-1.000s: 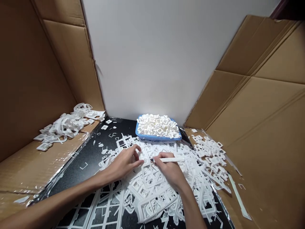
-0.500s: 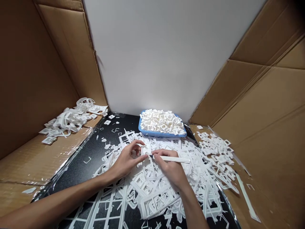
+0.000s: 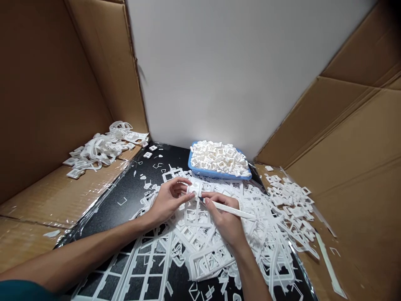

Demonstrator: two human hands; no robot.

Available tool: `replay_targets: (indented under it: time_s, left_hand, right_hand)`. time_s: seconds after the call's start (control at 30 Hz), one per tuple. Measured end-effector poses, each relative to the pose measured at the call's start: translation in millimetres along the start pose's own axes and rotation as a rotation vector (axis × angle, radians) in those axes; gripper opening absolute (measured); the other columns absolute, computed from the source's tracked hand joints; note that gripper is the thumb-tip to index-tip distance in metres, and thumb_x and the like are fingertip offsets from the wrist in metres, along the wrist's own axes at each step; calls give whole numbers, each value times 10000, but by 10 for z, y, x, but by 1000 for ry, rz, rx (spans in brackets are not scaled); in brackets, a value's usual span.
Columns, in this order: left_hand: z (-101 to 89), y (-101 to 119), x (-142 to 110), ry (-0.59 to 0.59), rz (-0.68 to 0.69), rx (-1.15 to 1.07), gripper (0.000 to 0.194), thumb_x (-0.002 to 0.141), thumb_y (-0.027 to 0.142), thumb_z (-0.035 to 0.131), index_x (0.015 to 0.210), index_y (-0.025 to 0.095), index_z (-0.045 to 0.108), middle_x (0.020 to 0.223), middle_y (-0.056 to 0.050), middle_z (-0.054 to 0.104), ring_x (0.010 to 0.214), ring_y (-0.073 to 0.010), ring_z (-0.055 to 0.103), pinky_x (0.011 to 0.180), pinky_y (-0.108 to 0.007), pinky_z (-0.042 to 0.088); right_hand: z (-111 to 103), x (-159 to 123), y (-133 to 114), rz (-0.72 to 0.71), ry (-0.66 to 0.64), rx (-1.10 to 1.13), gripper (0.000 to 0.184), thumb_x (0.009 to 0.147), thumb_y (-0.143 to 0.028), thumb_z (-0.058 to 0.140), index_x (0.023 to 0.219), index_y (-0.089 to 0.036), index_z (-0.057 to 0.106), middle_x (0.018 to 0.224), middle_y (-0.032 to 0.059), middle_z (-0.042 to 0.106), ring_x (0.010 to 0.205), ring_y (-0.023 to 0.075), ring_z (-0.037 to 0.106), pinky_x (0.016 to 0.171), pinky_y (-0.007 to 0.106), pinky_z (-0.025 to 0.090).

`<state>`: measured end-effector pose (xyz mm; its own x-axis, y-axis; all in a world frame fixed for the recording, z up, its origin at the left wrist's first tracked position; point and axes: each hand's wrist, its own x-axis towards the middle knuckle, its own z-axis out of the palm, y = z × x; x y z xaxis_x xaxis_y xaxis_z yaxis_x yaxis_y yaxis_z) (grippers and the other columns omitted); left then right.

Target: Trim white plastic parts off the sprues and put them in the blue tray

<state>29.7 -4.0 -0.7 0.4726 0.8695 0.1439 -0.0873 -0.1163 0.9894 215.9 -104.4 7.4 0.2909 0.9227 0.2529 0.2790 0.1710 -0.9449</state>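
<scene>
Between thumb and fingers, my left hand (image 3: 171, 200) grips a small white foam piece (image 3: 194, 189) with a cut-out in it. My right hand (image 3: 226, 215) is closed around a white pen-shaped craft knife (image 3: 236, 211), its dark tip touching or very near the piece's lower right edge. Both hands hover over a heap of white foam offcuts (image 3: 209, 251), strips and frames. Part of the held piece is hidden by my fingers.
A blue tray (image 3: 219, 174) heaped with small white square pieces stands behind the hands. More white pieces lie on cardboard at the left (image 3: 100, 150) and right (image 3: 291, 200). White lattice strips (image 3: 138, 267) cover the front of the black table. Cardboard walls flank both sides.
The view has shifted slightly, so the scene sits a little further right. The knife now tilts more, its tip higher than its rear end. Both hands keep their hold.
</scene>
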Motion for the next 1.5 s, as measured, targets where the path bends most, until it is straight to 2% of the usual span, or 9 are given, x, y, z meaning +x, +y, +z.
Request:
replay_targets:
  time_s: [0.33, 0.6, 0.73, 0.9, 1.07, 1.2, 1.27, 1.37, 1.5]
  left_hand:
    - [-10, -34, -2, 10, -8, -31, 480, 760, 391, 969, 1098, 185, 698, 877, -25, 732, 803, -182, 723, 717, -289, 586]
    - [-21, -21, -11, -9, 18, 23, 429, 795, 373, 944, 1090, 175, 702, 945, -53, 745, 867, -197, 723, 766, -304, 590]
    - [0, -32, -4, -26, 50, 29, 370, 840, 362, 908, 1086, 178, 701, 1075, -75, 738, 953, -203, 724, 843, -316, 598]
    - [3, -29, -8, -119, 48, -45, 344, 902, 368, 863, 1106, 192, 648, 1077, -60, 715, 938, -190, 715, 840, -301, 562]
    - [-48, 7, -19, -378, -47, -274, 324, 1012, 430, 737, 1188, 253, 531, 905, -20, 719, 860, -191, 689, 826, -314, 514]
    - [-89, 81, 2, -383, -128, -300, 273, 983, 375, 751, 1192, 251, 628, 996, -46, 735, 932, -209, 688, 867, -326, 504]
    - [-102, 107, 22, -346, -166, -290, 222, 1007, 362, 695, 1187, 232, 691, 1065, -74, 747, 953, -214, 687, 853, -325, 504]
    - [-109, 101, 48, -325, -171, -270, 287, 1048, 404, 620, 1206, 200, 746, 1183, -117, 749, 1035, -237, 686, 891, -346, 515]
    - [-104, 25, 67, -359, -119, -303, 412, 961, 369, 797, 1322, 192, 710, 1257, -123, 736, 1036, -224, 698, 961, -372, 524]
  right_hand:
    - [46, -7, 33, -24, 11, -53, 307, 972, -404, 703, 722, -226, 706, 1127, 107, 832, 1047, 281, 780, 952, 374, 568]
    - [109, -18, 10, -99, 22, -149, 287, 997, -345, 658, 734, -232, 674, 1095, 94, 818, 1020, 263, 773, 898, 345, 577]
    - [190, -32, 37, -180, 56, -249, 182, 1012, -289, 605, 876, -240, 714, 1070, 86, 789, 998, 248, 752, 879, 337, 555]
    - [206, -8, 117, -225, 135, -332, 180, 1015, -258, 575, 919, -230, 724, 1006, 87, 780, 911, 235, 740, 820, 329, 542]
    - [144, 19, 172, -208, 188, -366, 193, 997, -257, 589, 862, -227, 724, 939, 80, 783, 844, 233, 734, 780, 330, 534]
    - [121, 20, 163, -206, 165, -354, 217, 989, -269, 606, 810, -230, 722, 921, 71, 791, 852, 229, 749, 782, 319, 539]
    - [122, 19, 150, -203, 162, -348, 209, 989, -271, 609, 824, -227, 730, 913, 69, 793, 848, 227, 753, 781, 315, 541]
    - [127, 14, 146, -199, 158, -339, 202, 983, -269, 620, 823, -225, 735, 914, 65, 797, 853, 226, 759, 785, 313, 548]
    - [134, 6, 171, -198, 187, -327, 225, 977, -259, 630, 770, -227, 710, 938, 69, 800, 879, 235, 761, 809, 331, 556]
